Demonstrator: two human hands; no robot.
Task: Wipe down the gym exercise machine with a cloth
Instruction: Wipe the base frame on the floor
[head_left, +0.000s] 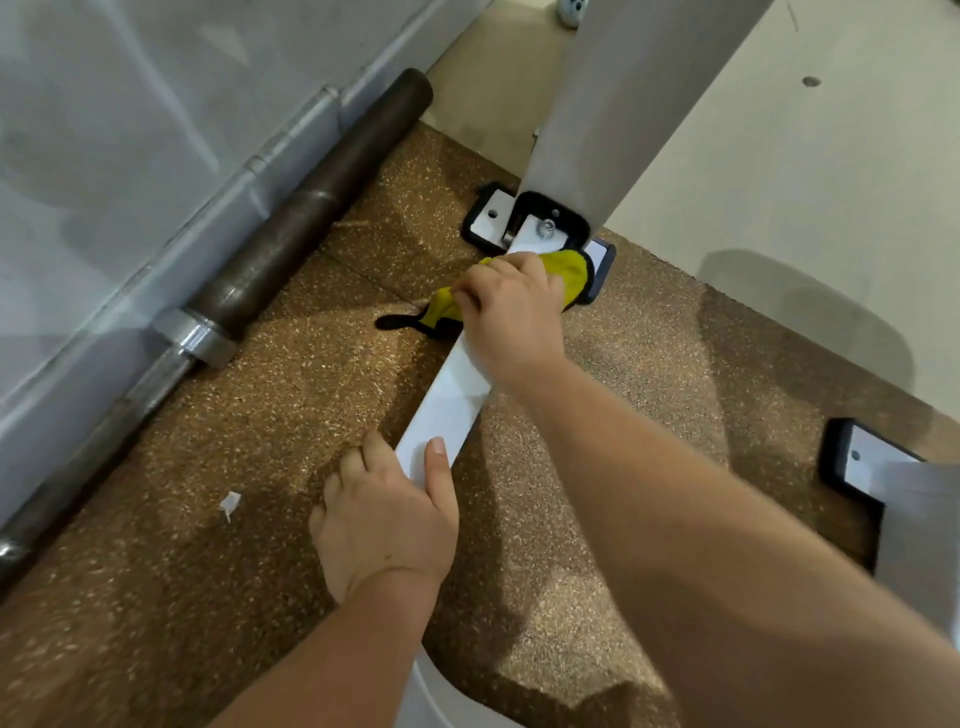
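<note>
A white base bar (451, 410) of the gym machine runs along the brown speckled floor to a bolted foot plate (540, 228), where a white upright post (618, 104) rises. My right hand (511, 322) grips a yellow cloth with black edging (569, 270) and presses it on the bar just before the foot plate. My left hand (384, 519) rests on the near part of the bar, thumb on top and fingers down its left side.
A dark barbell (291, 234) with a steel collar lies along the grey wall at the left. A scrap of white paper (230, 503) lies on the floor. Another white foot plate (862, 462) sits at the right. A cream wall stands behind.
</note>
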